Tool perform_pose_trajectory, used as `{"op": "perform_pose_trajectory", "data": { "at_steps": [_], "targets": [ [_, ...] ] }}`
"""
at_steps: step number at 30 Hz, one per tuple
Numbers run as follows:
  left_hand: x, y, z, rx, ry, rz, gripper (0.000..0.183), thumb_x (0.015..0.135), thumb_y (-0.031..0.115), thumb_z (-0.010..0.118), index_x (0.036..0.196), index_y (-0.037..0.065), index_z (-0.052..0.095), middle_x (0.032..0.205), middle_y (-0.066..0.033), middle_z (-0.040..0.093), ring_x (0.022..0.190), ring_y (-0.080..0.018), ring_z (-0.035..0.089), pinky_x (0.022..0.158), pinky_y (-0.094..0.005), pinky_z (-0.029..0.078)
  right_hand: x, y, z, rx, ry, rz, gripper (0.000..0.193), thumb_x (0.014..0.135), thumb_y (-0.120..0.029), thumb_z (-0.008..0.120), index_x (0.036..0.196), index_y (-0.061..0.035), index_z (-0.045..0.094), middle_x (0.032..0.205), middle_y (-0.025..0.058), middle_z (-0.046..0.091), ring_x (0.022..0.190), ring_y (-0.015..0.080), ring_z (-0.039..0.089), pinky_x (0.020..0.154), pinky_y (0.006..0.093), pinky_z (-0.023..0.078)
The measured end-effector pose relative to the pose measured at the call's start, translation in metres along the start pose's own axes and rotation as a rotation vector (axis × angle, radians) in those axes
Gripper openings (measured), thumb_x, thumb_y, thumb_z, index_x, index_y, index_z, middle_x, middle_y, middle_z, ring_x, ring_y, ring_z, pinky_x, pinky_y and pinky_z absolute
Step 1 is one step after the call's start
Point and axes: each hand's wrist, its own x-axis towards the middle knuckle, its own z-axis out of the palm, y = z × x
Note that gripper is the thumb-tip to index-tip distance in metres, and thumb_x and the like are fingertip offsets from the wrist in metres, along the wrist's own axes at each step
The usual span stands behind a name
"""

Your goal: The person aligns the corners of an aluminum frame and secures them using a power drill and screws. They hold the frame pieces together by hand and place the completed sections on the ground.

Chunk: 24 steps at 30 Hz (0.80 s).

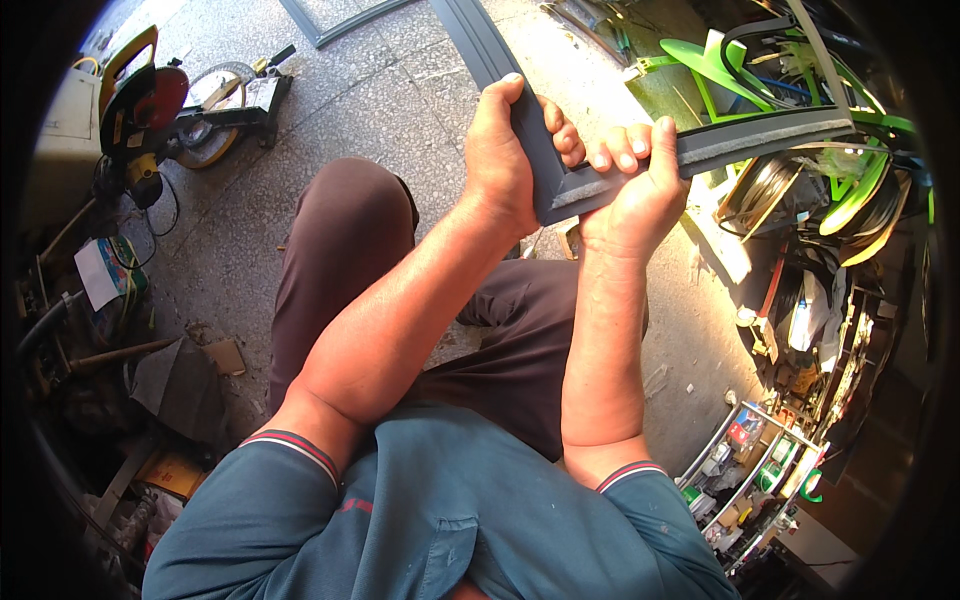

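Both my hands hold a dark grey window frame up in front of me, close to one of its mitred corners. My left hand wraps round the bar that runs up and away, its thumb lying along the profile. On the other side of the corner, my right hand grips the bar that stretches to the right, which carries a light grey fuzzy strip. The fingers of both hands nearly meet inside the corner. The frame's far parts run out of view at the top.
At the left stands a mitre saw with a yellow handle. Another grey frame piece lies on the speckled floor ahead. Coiled strips on green reels crowd the right, above a rack of small parts. Cluttered tools line the left edge.
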Motion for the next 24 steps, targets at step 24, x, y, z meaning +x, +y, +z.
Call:
{"op": "perform_pose_trajectory", "data": {
  "at_steps": [24],
  "targets": [
    [-0.0034,-0.0022,0.0064,0.082,0.01,0.077,0.05,0.101,0.046,0.039,0.071,0.008,0.046,0.064,-0.0088,0.05,0.06,-0.0214,0.051,0.062,-0.0366,0.048,0.0049,0.0022,0.0022,0.021,-0.015,0.002,0.037,0.108,-0.027,0.049,0.076,-0.0113,0.04,0.069,-0.0001,0.037,0.062,0.0156,0.041,0.061,0.032,0.041]
  ]
}}
